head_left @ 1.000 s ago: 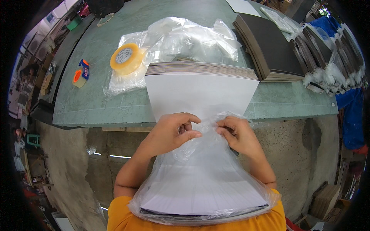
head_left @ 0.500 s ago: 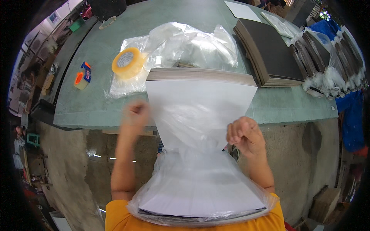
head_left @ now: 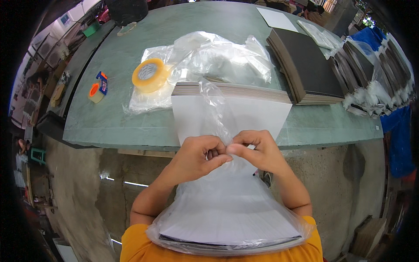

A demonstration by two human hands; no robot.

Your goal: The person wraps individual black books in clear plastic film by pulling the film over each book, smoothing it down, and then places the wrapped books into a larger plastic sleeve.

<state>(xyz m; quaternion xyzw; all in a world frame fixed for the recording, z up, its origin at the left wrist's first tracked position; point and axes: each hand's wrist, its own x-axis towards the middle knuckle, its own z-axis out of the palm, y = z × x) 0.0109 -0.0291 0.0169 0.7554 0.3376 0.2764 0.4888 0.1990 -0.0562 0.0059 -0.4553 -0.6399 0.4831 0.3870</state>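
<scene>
A clear plastic bag (head_left: 220, 120) is bunched into a narrow twist between my two hands. My left hand (head_left: 192, 159) pinches it from one side, thumb against curled fingers. My right hand (head_left: 260, 153) pinches it from the other side, and its fingertips nearly meet the left's. The bag's lower part spreads over a stack of white sheets (head_left: 227, 225) against my chest. Behind the twist, at the table's near edge, leans a stack of white boards (head_left: 262, 109) with greyish edges. The boards' lower part is hidden by my hands and the bag.
On the green table (head_left: 109, 126) lie a large roll of clear tape (head_left: 159, 78), crumpled plastic bags (head_left: 196, 54) and a small tape dispenser (head_left: 101, 83). Dark boards (head_left: 305, 65) are stacked at right, beside bagged bundles (head_left: 362, 65). A white sheet (head_left: 277, 19) lies at the far edge.
Both hands have come inward from either side of the bag and now meet at its middle. The loose plastic is gathered into an upright twist in front of the white boards.
</scene>
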